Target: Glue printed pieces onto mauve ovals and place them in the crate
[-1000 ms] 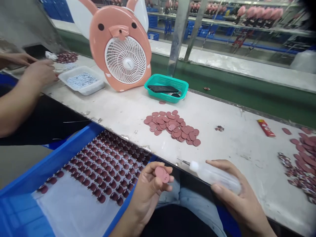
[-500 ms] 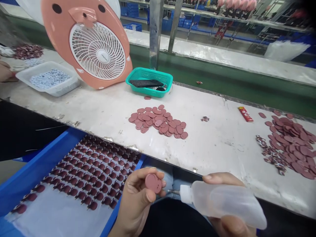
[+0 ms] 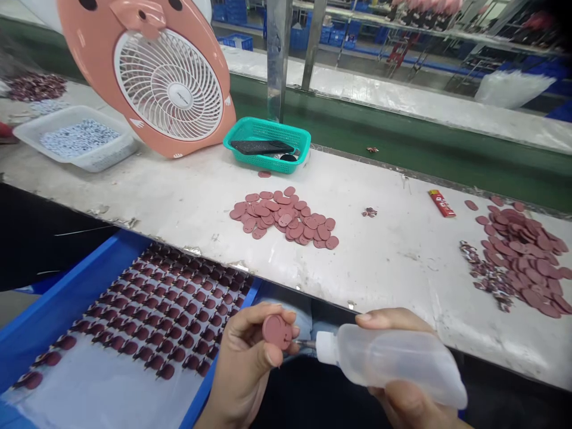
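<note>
Between the thumb and fingers of my left hand (image 3: 252, 351) is a reddish-brown oval disc (image 3: 276, 331) with small holes on its right part. My right hand (image 3: 404, 363) is wrapped round a translucent squeeze bottle (image 3: 397, 360), lying nearly level. Its white cap and thin metal nozzle (image 3: 306, 344) point left, with the tip at the disc's right edge by my left fingertips; whether it touches is hard to tell. Beyond my hands a pile of similar discs (image 3: 286, 217) lies on the white table (image 3: 384, 268).
A blue tray (image 3: 67, 286) at lower left holds rows of dark red pieces (image 3: 170, 304). Behind stand a pink fan (image 3: 179, 95), a green basket (image 3: 268, 161) and a white tub (image 3: 102, 156). More discs (image 3: 531, 256) and small metallic parts (image 3: 487, 277) lie at right.
My right hand has brought the bottle left, so its nozzle is now at the disc's edge. The view has shifted slightly. My left hand still holds the disc in the same place.
</note>
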The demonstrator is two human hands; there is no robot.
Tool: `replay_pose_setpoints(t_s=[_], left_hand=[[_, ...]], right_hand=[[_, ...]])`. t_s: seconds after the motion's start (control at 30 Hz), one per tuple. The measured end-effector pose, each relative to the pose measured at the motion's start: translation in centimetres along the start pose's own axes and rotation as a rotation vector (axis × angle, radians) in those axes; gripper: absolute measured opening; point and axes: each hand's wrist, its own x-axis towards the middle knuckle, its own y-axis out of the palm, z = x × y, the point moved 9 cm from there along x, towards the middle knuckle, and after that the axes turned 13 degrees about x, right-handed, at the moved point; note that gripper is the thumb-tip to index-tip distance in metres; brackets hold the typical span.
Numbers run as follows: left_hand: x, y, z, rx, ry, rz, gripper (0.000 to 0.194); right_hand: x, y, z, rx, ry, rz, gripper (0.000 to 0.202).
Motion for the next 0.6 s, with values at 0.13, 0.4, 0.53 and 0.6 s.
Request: replay_pose_setpoints(t_s=[0.13, 0.4, 0.53, 0.6], left_hand=[[-0.06, -0.02, -0.03, -0.009, -0.008, 0.000, 0.031], [-0.26, -0.21, 0.07, -0.022, -0.033, -0.023, 0.032], [-0.34, -0.28, 0.03, -0.014, -0.024, -0.029, 0.031], [-0.31, -0.27, 0.02, -0.011, -0.018, -0.028, 0.031]], right_hand=[[-0.18, -0.03, -0.12, -0.013, 0.023, 0.010, 0.034], [-0.15, -0.16, -0.27, -0.017, 0.027, 0.023, 0.035], [-0.20, -0.30, -0.17, 0.021, 0.002, -0.004, 0.035], [-0.12, -0.27, -0.16, 0.014, 0.004, -0.024, 0.033]])
